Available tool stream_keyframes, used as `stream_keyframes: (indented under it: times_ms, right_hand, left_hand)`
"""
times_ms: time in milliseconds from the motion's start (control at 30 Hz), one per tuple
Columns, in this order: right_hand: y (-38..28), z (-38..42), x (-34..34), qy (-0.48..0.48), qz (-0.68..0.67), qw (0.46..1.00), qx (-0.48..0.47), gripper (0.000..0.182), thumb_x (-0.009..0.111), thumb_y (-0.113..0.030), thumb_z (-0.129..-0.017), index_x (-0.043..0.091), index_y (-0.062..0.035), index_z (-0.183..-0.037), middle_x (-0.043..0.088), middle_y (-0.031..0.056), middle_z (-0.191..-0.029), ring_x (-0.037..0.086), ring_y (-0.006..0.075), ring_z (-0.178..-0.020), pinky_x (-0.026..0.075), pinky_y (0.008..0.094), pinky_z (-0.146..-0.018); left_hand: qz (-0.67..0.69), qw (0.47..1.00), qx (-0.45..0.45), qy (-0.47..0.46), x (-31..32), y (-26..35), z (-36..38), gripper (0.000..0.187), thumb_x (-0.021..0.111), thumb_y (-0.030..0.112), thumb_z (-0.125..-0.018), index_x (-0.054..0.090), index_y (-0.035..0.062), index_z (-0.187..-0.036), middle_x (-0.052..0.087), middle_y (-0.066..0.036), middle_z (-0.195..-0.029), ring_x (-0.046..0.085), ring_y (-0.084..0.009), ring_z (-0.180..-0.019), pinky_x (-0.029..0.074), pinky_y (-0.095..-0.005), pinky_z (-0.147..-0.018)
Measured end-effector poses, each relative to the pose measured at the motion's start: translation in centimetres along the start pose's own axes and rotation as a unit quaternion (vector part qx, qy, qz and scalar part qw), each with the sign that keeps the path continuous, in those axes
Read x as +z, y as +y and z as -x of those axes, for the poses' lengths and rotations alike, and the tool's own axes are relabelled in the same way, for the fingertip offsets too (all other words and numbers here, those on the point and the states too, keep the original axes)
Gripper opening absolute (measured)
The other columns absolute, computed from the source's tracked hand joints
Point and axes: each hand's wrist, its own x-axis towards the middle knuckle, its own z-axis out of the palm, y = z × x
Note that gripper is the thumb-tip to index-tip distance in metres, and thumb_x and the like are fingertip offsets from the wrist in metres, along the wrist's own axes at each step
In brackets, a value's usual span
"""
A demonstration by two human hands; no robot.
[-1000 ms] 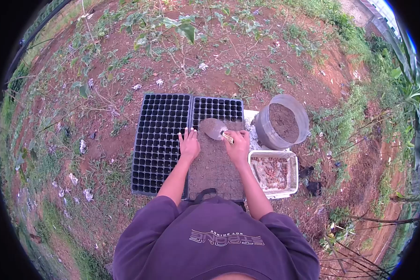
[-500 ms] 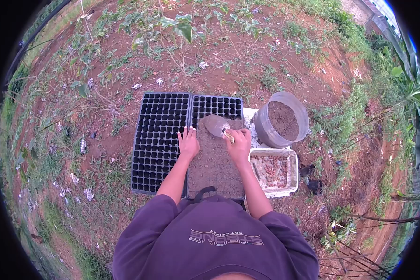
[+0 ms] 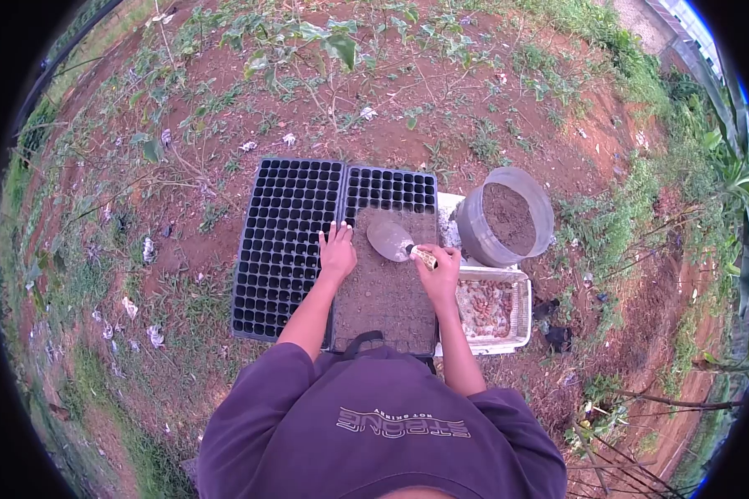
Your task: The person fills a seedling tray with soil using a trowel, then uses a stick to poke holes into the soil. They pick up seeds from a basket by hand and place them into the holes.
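Weedy ground (image 3: 183, 291) lies around one black plastic tray (image 3: 391, 188), mostly soil-covered, and another, unfilled black tray (image 3: 287, 233); the right hand (image 3: 441, 274) grips a gray-bladed trowel (image 3: 389, 239), the left hand (image 3: 338, 256) lies open.

The left hand (image 3: 338, 254) lies palm down, fingers spread; the right hand (image 3: 439, 270) curls closed, both forearms reaching forward.

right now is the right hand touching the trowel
Touching. The head view shows the right hand with its fingers around the handle of the trowel.
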Motion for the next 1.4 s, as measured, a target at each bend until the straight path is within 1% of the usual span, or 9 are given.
stream_keyframes:
  times_ms: [133,333,400,533,600,800,967,1067,1400]
  right_hand:
    - [0.5,0.9,0.2,-0.015,-0.015,1.000,0.018,0.023,0.079,-0.019,-0.073,0.071,-0.0120,-0.092,0.070,0.0009,-0.095,0.050,0.0257,-0.093,0.043,0.0362,-0.085]
    - [0.4,0.7,1.7,-0.023,-0.017,1.000,0.006,0.023,0.079,-0.021,-0.074,0.071,-0.0114,-0.093,0.069,0.0016,-0.095,0.050,0.0254,-0.093,0.043,0.0361,-0.085]
    - [0.3,0.3,2.6,-0.007,-0.056,0.997,0.048,0.023,0.079,-0.021,-0.074,0.071,-0.0114,-0.093,0.069,0.0018,-0.096,0.050,0.0255,-0.094,0.043,0.0360,-0.085]
    - [0.3,-0.4,3.4,0.005,-0.049,0.997,0.058,0.022,0.078,-0.021,-0.075,0.071,-0.0117,-0.094,0.069,0.0021,-0.096,0.050,0.0257,-0.093,0.043,0.0358,-0.085]
    - [0.3,-0.5,3.3,0.019,-0.035,0.999,0.026,0.022,0.078,-0.020,-0.075,0.070,-0.0111,-0.094,0.069,0.0025,-0.095,0.050,0.0260,-0.093,0.043,0.0358,-0.085]
    - [0.1,-0.2,2.1,0.040,0.000,0.999,0.018,0.022,0.077,-0.018,-0.075,0.069,-0.0100,-0.094,0.069,0.0030,-0.096,0.050,0.0268,-0.093,0.043,0.0365,-0.085]
    - [0.2,-0.6,3.2,0.052,0.008,0.999,0.007,0.022,0.076,-0.017,-0.076,0.068,-0.0098,-0.095,0.068,0.0033,-0.095,0.050,0.0270,-0.093,0.043,0.0364,-0.084]
    - [0.0,-0.8,3.5,0.054,0.002,0.998,0.017,0.021,0.076,-0.017,-0.076,0.068,-0.0095,-0.094,0.068,0.0033,-0.095,0.051,0.0269,-0.092,0.043,0.0362,-0.084]
    - [-0.1,0.3,3.7,0.069,0.002,0.998,-0.012,0.021,0.076,-0.015,-0.076,0.067,-0.0090,-0.095,0.068,0.0037,-0.095,0.052,0.0268,-0.092,0.043,0.0369,-0.083]
  left_hand:
    - [0.011,1.000,0.004,-0.001,0.0,-0.2,-0.1,0.052,0.047,0.016,-0.090,0.039,0.0078,-0.142,0.035,-0.007,-0.150,0.022,-0.0269,-0.143,0.017,-0.0518,-0.116]
    - [0.014,1.000,0.009,0.003,0.2,-0.4,-0.2,0.051,0.047,0.016,-0.090,0.042,0.0080,-0.140,0.036,-0.007,-0.149,0.022,-0.0274,-0.143,0.017,-0.0507,-0.116]
    - [0.016,1.000,0.009,0.001,0.0,-0.5,0.0,0.051,0.047,0.016,-0.090,0.042,0.0081,-0.140,0.036,-0.007,-0.150,0.022,-0.0276,-0.143,0.017,-0.0505,-0.116]
    - [0.024,1.000,0.007,-0.006,-0.1,-0.5,-0.1,0.051,0.047,0.016,-0.090,0.041,0.0085,-0.141,0.035,-0.007,-0.151,0.021,-0.0281,-0.144,0.017,-0.0503,-0.116]
    - [0.021,1.000,0.007,-0.009,-0.1,-0.5,0.1,0.052,0.047,0.016,-0.090,0.041,0.0087,-0.141,0.034,-0.007,-0.151,0.021,-0.0281,-0.144,0.018,-0.0503,-0.116]
    - [0.022,1.000,0.006,-0.004,0.0,-0.4,-0.1,0.052,0.047,0.016,-0.091,0.041,0.0086,-0.141,0.034,-0.007,-0.151,0.021,-0.0287,-0.144,0.018,-0.0500,-0.116]
    - [0.018,1.000,0.007,-0.001,0.1,-0.4,0.0,0.051,0.046,0.016,-0.091,0.041,0.0078,-0.141,0.034,-0.008,-0.151,0.022,-0.0293,-0.143,0.019,-0.0501,-0.116]
    - [0.021,1.000,0.006,0.014,0.0,-0.3,0.1,0.048,0.045,0.014,-0.091,0.044,0.0089,-0.139,0.036,-0.007,-0.150,0.023,-0.0281,-0.143,0.020,-0.0481,-0.116]
    - [0.031,0.999,0.004,0.005,0.3,-0.3,0.1,0.051,0.046,0.015,-0.091,0.040,0.0076,-0.141,0.033,-0.008,-0.151,0.023,-0.0303,-0.143,0.019,-0.0507,-0.116]
